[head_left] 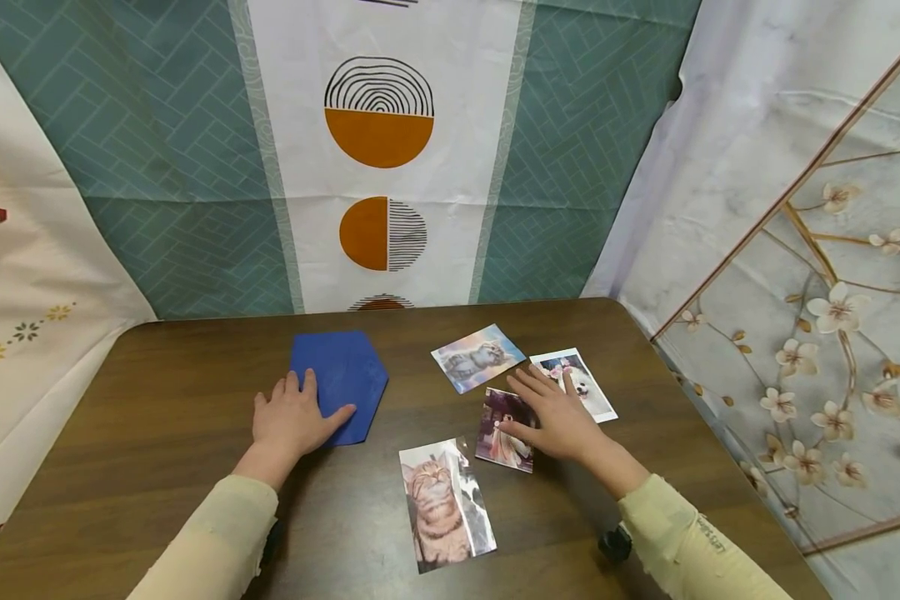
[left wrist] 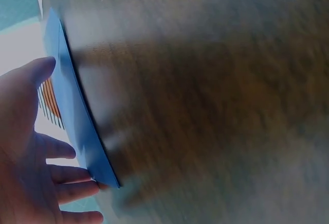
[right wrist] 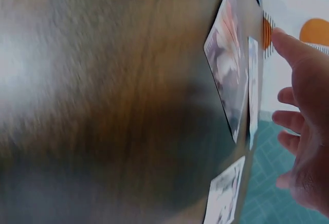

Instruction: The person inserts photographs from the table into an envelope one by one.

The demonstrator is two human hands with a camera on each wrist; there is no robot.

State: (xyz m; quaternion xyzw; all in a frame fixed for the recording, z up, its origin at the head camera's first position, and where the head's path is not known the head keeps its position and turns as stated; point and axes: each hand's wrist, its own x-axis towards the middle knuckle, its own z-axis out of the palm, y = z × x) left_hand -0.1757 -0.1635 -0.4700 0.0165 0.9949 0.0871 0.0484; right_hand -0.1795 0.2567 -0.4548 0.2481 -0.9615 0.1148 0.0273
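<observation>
Left grip (head_left: 288, 417): spread apart, palm down, over blue envelope (head_left: 354, 371) | Right grip (head_left: 561, 417): spread apart, above photos (head_left: 504, 452)

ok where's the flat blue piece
In the head view, the flat blue piece lies on the table, partly covered by the left hand, left of the gray cat picture.

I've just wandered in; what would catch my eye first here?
Probably the orange-and-striped circles on the cloth hanging behind the table. Next, the bright blue envelope at the left hand, left of the table's middle. Then the orange cat picture, near the bottom middle of the head view, while a white dog picture lies partly behind the right hand.
</observation>
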